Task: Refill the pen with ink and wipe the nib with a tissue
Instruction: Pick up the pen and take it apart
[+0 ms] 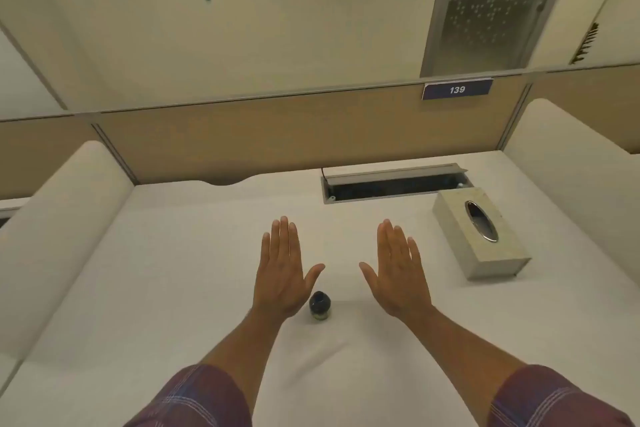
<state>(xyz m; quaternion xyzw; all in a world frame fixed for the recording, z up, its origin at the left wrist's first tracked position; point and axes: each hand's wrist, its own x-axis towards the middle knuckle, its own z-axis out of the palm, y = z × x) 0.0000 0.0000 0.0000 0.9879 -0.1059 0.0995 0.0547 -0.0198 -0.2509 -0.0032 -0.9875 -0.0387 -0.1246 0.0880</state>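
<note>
A small ink bottle (320, 307) with a dark cap stands on the white desk (173, 270), near the middle. My left hand (282, 270) is held flat, fingers straight and together, just left of the bottle and holding nothing. My right hand (398, 270) is flat in the same way, a short way right of the bottle, empty. A pale stone-patterned tissue box (481, 236) with an oval metal-rimmed slot lies at the right. No pen shows in the head view.
A cable tray (394, 184) with its lid raised is sunk into the desk at the back. Padded white partitions (62, 218) flank the desk left and right. A tan divider panel with a "139" label (457, 89) closes the back.
</note>
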